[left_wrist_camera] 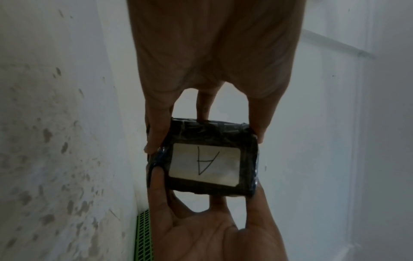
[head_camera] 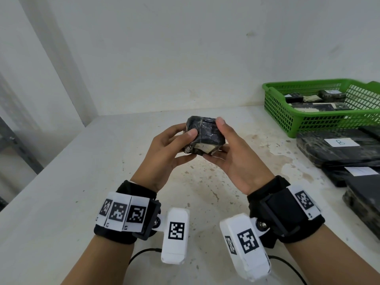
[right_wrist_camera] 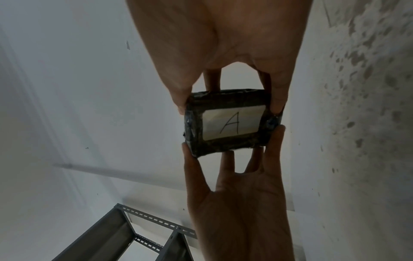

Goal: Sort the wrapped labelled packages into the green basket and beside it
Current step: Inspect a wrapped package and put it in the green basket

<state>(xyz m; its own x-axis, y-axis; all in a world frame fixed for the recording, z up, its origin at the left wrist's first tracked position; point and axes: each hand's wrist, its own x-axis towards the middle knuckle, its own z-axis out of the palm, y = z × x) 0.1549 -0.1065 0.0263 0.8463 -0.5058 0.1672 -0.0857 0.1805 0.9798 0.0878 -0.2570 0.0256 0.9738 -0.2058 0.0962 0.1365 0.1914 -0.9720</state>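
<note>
Both hands hold a small black wrapped package point(head_camera: 203, 133) in the air over the middle of the table. My left hand point(head_camera: 182, 140) grips its left side, thumb on top. My right hand point(head_camera: 221, 138) grips the right side, thumb on the top edge and fingers underneath. In the wrist views the package point(left_wrist_camera: 212, 134) point(right_wrist_camera: 225, 98) shows a white label point(left_wrist_camera: 204, 165) point(right_wrist_camera: 232, 123) marked "A" facing me. The green basket point(head_camera: 273, 103) stands at the back right with several black packages inside. Flat black packages point(head_camera: 329, 153), one labelled "B", lie stacked in front of it.
The white table point(head_camera: 102, 182) is stained and ends at a wall behind and an edge on the left. A grey metal shelf frame point(right_wrist_camera: 125, 229) stands beyond that left edge. Black cables point(head_camera: 141, 254) trail near my wrists.
</note>
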